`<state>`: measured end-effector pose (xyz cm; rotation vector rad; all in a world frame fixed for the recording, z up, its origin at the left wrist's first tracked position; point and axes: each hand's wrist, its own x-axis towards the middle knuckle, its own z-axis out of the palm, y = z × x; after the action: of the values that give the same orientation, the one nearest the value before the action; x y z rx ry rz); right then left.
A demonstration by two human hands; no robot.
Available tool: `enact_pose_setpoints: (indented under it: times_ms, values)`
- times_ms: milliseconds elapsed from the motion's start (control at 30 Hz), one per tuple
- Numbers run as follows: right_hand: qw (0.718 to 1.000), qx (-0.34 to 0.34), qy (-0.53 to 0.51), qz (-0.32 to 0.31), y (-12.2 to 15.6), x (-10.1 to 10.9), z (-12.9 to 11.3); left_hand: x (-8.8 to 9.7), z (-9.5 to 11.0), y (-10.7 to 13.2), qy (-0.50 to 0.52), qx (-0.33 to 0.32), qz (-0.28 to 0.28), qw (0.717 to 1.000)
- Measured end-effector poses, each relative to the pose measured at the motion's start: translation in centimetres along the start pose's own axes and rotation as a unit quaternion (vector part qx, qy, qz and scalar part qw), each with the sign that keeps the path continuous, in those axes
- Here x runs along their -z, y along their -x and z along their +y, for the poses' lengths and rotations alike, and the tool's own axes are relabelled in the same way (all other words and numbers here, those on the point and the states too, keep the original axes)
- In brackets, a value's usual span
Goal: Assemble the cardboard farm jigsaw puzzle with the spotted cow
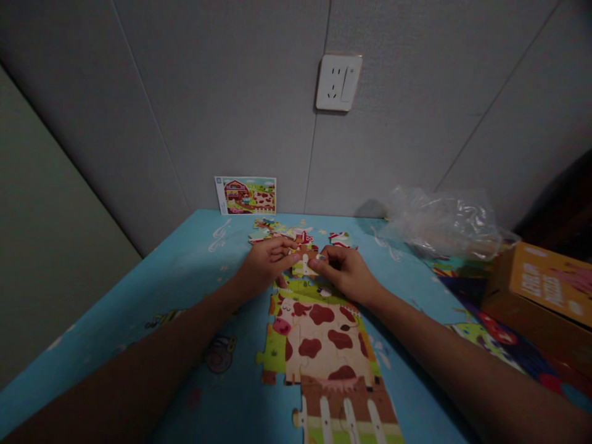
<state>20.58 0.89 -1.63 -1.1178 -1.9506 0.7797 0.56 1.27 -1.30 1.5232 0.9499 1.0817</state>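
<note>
A partly built farm jigsaw (324, 351) with a brown-spotted cow and a white fence lies on the blue table (194, 271). Both my hands meet at its far edge. My left hand (266, 264) and my right hand (345, 271) pinch the same small puzzle piece (304, 265), which shows white fence posts. The fingers of both hands are curled and pressed onto it. Several loose pieces (300, 235) lie just beyond my hands.
A reference picture card (245, 195) leans against the grey wall, below a white socket (338, 82). A crumpled clear plastic bag (446, 225) lies at the back right, and an orange puzzle box (546, 290) sits at the right edge.
</note>
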Motion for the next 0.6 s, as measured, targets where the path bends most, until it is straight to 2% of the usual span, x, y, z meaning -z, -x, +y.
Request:
enact_pose_setpoints:
  times_ms: [167,233,300,367,500,600]
  values:
    - [0.998,0.002,0.031,0.055,-0.1,0.2,0.2,0.1,-0.2,-0.1,-0.006,0.001,0.017,1.0]
    - [0.994,-0.002,0.054,0.099,-0.3,0.6,0.5,0.2,-0.1,-0.1,-0.009,-0.001,0.029,1.0]
    - [0.983,-0.025,0.093,0.154,-0.5,1.2,1.0,0.3,0.1,0.0,-0.009,-0.001,0.044,0.999]
    - [0.965,-0.077,0.165,0.19,-0.8,2.1,1.5,0.4,0.2,0.0,-0.009,0.003,0.052,0.999]
    - [0.904,-0.22,0.333,0.156,-1.4,3.8,2.1,0.8,0.3,-0.1,-0.038,0.001,0.019,0.999]
    - [0.876,-0.265,0.383,0.122,-1.7,4.3,2.3,1.1,1.0,0.1,-0.073,0.0,-0.047,0.996]
